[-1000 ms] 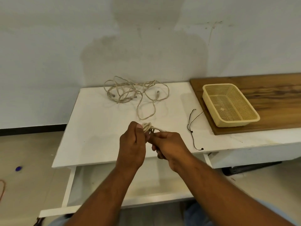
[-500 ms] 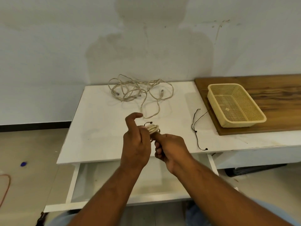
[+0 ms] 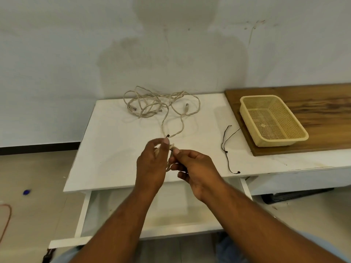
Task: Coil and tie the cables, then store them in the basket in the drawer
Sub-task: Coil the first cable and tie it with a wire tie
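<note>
Both hands meet over the middle of the white table [image 3: 114, 149]. My left hand [image 3: 152, 164] and my right hand [image 3: 193, 166] hold a small coiled beige cable [image 3: 171, 149] between them, mostly hidden by the fingers; a thin black tie end shows just above it. A loose tangle of beige cables [image 3: 161, 105] lies at the back of the table, one loop reaching down toward my hands. The yellow mesh basket [image 3: 245, 109] stands empty on a wooden board to the right. Below the table front the white drawer [image 3: 83, 215] is pulled out.
A thin black tie string [image 3: 227, 149] lies on the table between my hands and the wooden board [image 3: 322, 103]. A wall stands right behind the table. On the floor at left are a small blue object [image 3: 26, 192] and a red cord [image 3: 7, 219].
My left hand's fingers have closed back over the coiled cable after the index finger was raised. The right hand has kept its hold, and the camera view has shifted slightly.
</note>
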